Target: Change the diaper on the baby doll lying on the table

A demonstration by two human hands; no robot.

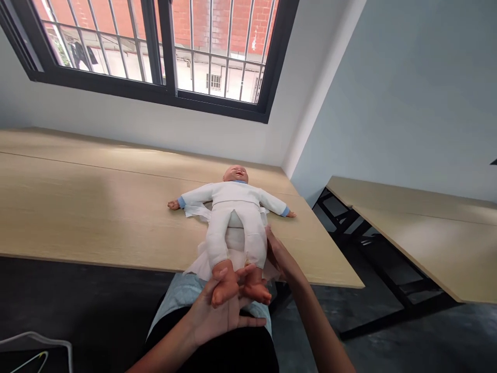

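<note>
A baby doll (237,194) in white clothes with blue cuffs lies on its back on the wooden table (77,207). Its head is toward the window and its arms are spread. My left hand (217,316) is wrapped around the doll's ankles from below, with the thumb over one foot and some fingers stretched between and under the feet. Against the outer side of the doll's leg rests my right hand (280,256), its visible fingers extended and some hidden. Thin white sheet material (200,264), perhaps a diaper, is spread beneath the doll and overhangs the front edge.
A barred window (166,93) is in the wall behind the table. Another wooden table (407,228) with a black frame stands to the right across a gap. At the lower left is a pale metal frame (46,339). My lap is close against the front edge.
</note>
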